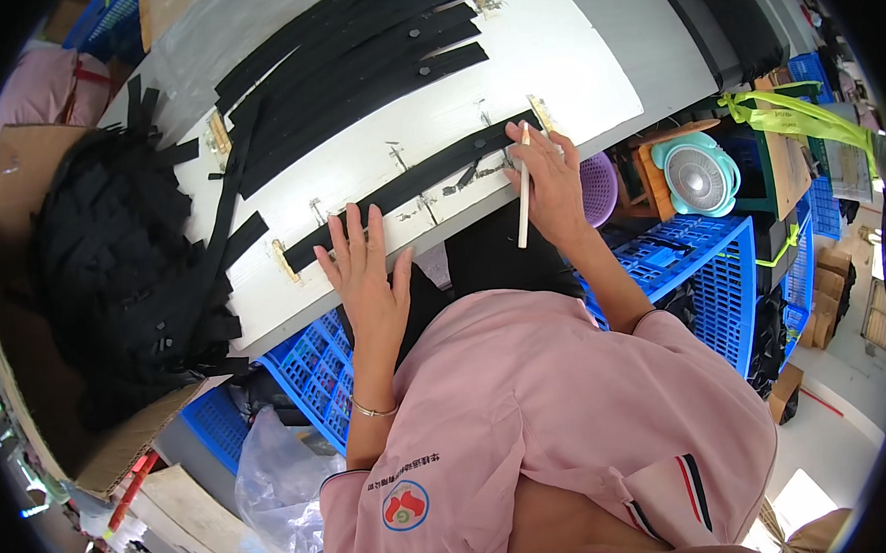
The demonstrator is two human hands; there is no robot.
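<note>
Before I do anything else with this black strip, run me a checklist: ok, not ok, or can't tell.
1. Black strip laid out between the two tan end pieces on the white board: ok.
2. Left hand at the strip's left end, fingers spread: ok.
3. Right hand at the other end, holding the white stick: ok.
4. Stick's tip touching the strip: cannot tell.
5. Board's left side free of loose pieces: not ok; a loose black piece lies there, beside the cardboard box.
</note>
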